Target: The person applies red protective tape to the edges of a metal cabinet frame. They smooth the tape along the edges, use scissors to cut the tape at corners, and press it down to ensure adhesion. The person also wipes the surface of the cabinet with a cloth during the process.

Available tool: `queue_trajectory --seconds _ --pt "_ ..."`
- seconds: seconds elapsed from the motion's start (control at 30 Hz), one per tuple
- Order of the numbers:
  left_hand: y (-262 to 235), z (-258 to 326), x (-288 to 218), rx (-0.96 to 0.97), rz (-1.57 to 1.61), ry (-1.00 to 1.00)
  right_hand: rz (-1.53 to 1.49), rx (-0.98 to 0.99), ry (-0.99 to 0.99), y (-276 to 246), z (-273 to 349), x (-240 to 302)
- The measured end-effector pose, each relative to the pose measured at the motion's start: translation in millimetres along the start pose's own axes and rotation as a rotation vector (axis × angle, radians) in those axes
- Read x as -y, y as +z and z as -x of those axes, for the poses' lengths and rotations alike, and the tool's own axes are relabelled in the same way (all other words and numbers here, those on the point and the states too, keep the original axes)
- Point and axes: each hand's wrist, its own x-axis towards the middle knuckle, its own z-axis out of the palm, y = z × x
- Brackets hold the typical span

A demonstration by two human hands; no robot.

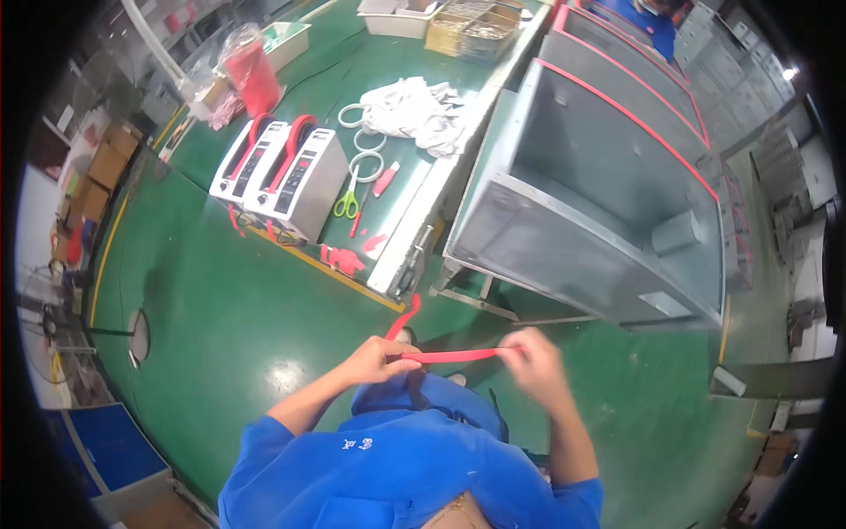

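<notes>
Fingers of my left hand and right hand pinch red tape, seemingly to keep it taut between them.

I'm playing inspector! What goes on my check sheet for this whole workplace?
Surface: green tabletop, partly covered.
Things: red strip stretched between both hands; two white machines on the tabletop, with red material on them.
Clutter: crumpled white cloth, green-handled scissors, red scraps.
Hands: left hand and right hand both pinching the strip; the right is blurry.
Cables: thin dark cable across the tabletop.
Surroundings: grey metal box with red edging, another person behind.
</notes>
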Motion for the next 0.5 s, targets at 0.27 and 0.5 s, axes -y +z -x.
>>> queue_trajectory --seconds 0.27,0.5 --pt "21 -32 -45 0.133 -0.257 0.016 0.040 -0.348 0.356 -148 137 -63" --pt "28 -48 -83 0.003 -0.338 -0.029 -0.240 -0.595 0.411 -196 175 -82"
